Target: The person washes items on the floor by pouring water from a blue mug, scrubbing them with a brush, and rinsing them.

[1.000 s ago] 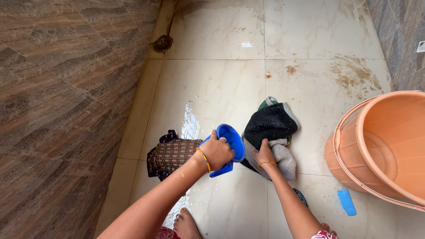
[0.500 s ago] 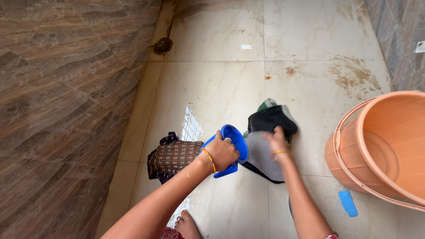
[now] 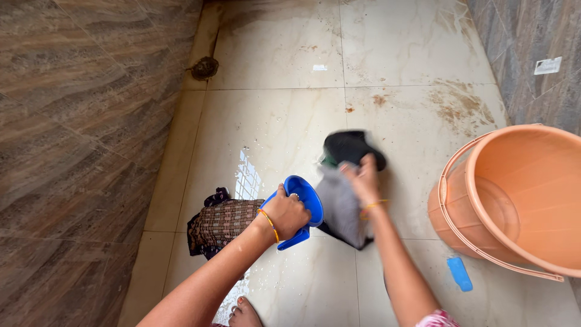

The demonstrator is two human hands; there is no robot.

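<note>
- Rinsing looks to be the step in hand: a blue mug [image 3: 304, 206] is gripped by the left hand [image 3: 285, 213], tilted beside the grey-and-black garment [image 3: 340, 200] on the wet floor tiles [image 3: 284, 121].
- The garment is clutched by the right hand [image 3: 362, 180].
- More water from the orange bucket [image 3: 514, 200] would likely be needed next.

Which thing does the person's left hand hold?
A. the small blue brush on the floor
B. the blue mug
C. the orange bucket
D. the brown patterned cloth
B: the left hand grips the blue mug by its handle, above the wet floor; the brown patterned cloth lies beside it, untouched.
</note>
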